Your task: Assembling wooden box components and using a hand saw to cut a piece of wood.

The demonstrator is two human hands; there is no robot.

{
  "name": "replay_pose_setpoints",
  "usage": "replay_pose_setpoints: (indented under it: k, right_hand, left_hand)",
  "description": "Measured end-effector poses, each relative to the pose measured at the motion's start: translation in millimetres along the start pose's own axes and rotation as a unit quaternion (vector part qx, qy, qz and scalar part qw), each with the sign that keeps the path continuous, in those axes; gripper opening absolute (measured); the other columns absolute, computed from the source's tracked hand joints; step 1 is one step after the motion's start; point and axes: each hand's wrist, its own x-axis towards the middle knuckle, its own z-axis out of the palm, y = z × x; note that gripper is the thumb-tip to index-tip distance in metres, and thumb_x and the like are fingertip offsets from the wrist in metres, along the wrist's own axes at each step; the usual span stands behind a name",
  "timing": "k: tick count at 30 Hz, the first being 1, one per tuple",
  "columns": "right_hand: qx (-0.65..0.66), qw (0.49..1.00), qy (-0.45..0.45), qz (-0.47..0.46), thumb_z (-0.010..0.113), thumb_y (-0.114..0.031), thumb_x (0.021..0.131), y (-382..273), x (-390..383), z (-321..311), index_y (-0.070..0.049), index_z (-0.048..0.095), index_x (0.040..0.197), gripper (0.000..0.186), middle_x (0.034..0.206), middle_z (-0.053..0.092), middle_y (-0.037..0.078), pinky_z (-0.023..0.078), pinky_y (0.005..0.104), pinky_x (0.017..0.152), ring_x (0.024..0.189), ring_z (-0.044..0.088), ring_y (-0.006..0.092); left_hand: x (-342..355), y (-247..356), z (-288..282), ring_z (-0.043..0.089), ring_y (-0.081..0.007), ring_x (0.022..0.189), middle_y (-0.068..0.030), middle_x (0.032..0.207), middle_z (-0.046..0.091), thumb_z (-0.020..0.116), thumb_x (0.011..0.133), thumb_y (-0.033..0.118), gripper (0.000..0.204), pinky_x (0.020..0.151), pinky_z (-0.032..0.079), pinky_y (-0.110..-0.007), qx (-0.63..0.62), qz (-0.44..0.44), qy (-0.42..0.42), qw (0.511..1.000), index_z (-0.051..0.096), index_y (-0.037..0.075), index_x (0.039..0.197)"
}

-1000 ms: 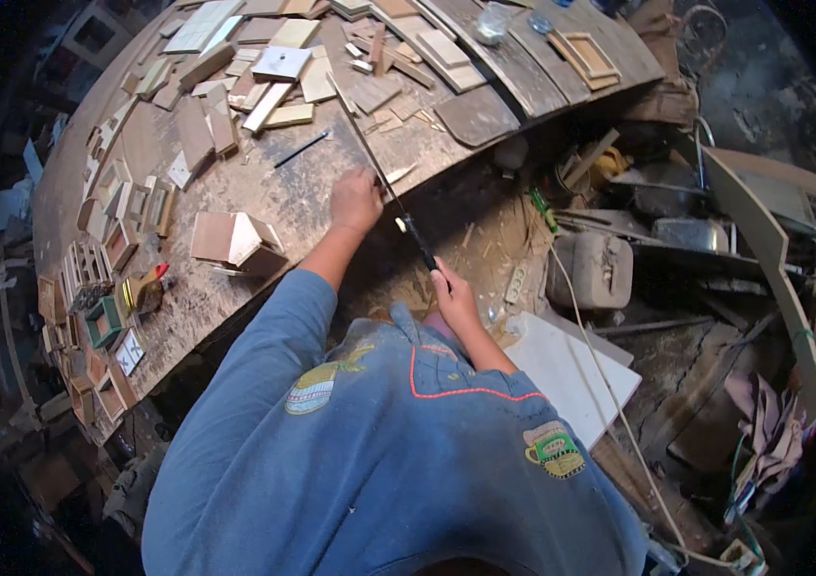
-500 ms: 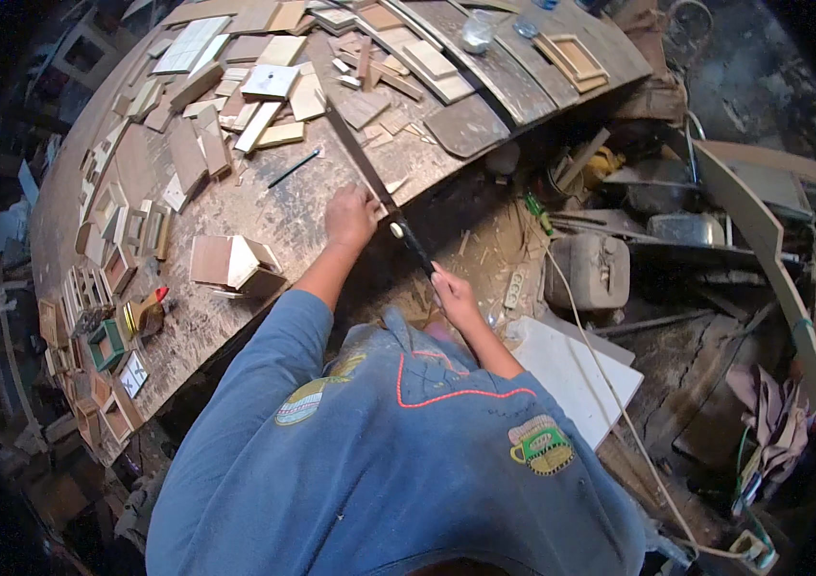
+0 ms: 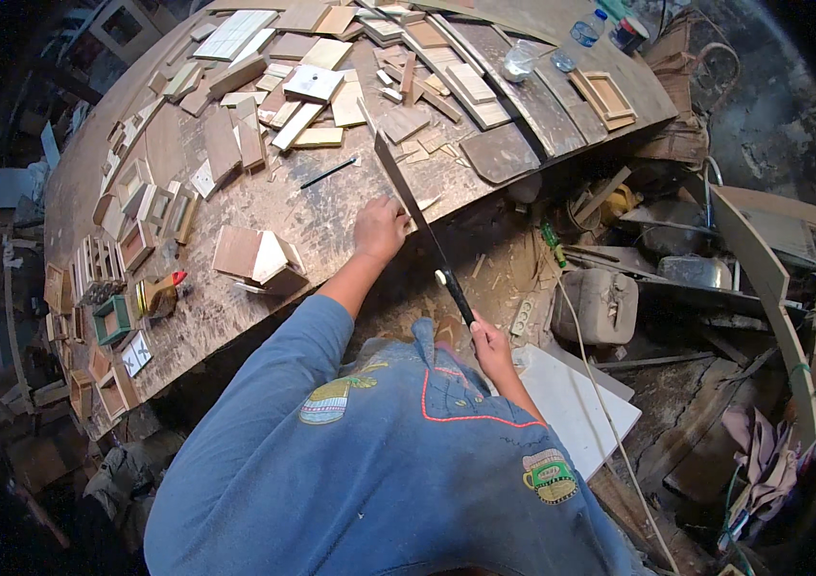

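My right hand [image 3: 491,348] is wrapped around the black handle of a handsaw [image 3: 408,197]. The dark blade slants up and to the left across the table's edge, beyond a pale knob by the handle. Just left of the blade, my left hand [image 3: 381,228] rests at the edge of the wooden table [image 3: 283,216] with its fingers curled down. Whatever lies under those fingers is hidden. A pale pointed sliver of wood [image 3: 429,203] shows on the blade's right side. Farther in lies a dark pencil [image 3: 328,173], and a small house-shaped wooden block [image 3: 256,257] stands left of my forearm.
Wood offcuts [image 3: 317,84] crowd the far side of the table. Small wooden frames and boxes, a green box [image 3: 112,320] and a paintbrush [image 3: 160,291] line the left. At right are a plastic jerrycan [image 3: 595,305], a white board [image 3: 576,408] and a cable [image 3: 609,408].
The saw and my right hand have drawn back toward me relative to my left hand. My left hand stays at the table's edge. The whole view has shifted slightly.
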Motion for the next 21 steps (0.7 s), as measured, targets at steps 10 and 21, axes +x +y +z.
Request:
replay_pose_setpoints:
  k: [10, 21]
  right_hand:
    - [-0.086, 0.992, 0.059, -0.065, 0.049, -0.029, 0.094, -21, 15, 28, -0.008, 0.055, 0.125, 0.038, 0.107, 0.063, 0.022, 0.048, 0.0346, 0.083, 0.101, 0.063, 0.0338]
    - [-0.041, 0.988, 0.079, -0.123, 0.05, -0.029, 0.094, -10, 29, 37, -0.008, 0.056, 0.123, 0.037, 0.108, 0.063, 0.021, 0.049, 0.0361, 0.082, 0.102, 0.061, 0.035]
  left_hand:
    - [-1, 3, -5, 0.057, -0.0284, 0.084, -0.0095, 0.083, 0.057, 0.065, 0.071, 0.01, 0.008, 0.071, 0.046, -0.042, 0.086, 0.02, -0.015, 0.996, 0.06, 0.008, 0.077]
    - [1, 6, 3, 0.057, -0.0293, 0.085, -0.0099, 0.084, 0.057, 0.064, 0.069, 0.009, 0.01, 0.07, 0.044, -0.043, 0.082, 0.032, -0.024, 0.996, 0.059, 0.007, 0.078]
